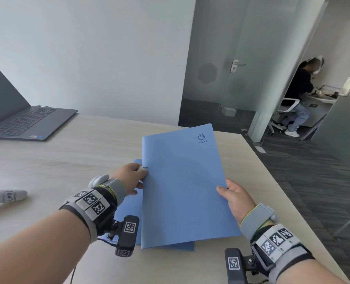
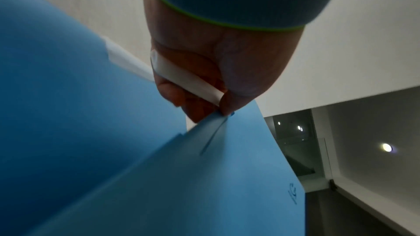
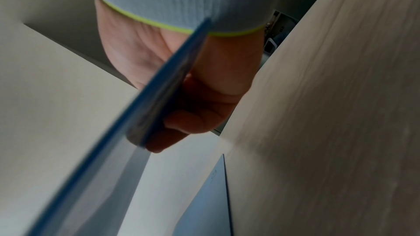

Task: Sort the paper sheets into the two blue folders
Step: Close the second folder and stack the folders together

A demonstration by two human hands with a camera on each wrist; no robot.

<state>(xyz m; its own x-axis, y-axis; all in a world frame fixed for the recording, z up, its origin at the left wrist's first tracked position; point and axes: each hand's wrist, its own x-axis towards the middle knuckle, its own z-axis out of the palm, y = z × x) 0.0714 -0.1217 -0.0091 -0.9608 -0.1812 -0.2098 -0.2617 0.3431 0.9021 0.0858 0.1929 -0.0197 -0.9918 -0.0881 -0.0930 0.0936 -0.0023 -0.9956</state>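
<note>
I hold a closed blue folder (image 1: 182, 181) with a printed logo tilted above the table. My left hand (image 1: 143, 171) pinches its left edge between thumb and fingers, shown close in the left wrist view (image 2: 223, 111). My right hand (image 1: 224, 187) grips the right edge, thumb on top and fingers curled underneath (image 3: 181, 121). A second blue folder (image 1: 129, 212) lies flat on the table beneath it, mostly covered. At that lower folder (image 2: 56, 96) a white paper edge (image 2: 127, 60) sticks out. No loose sheets show.
An open grey laptop (image 1: 20, 119) stands at the back left of the light wooden table (image 1: 88, 144). A white pen-like object (image 1: 6, 196) lies at the left edge. The table's right edge (image 1: 276, 185) drops to dark carpet. A person (image 1: 301, 93) sits beyond the glass door.
</note>
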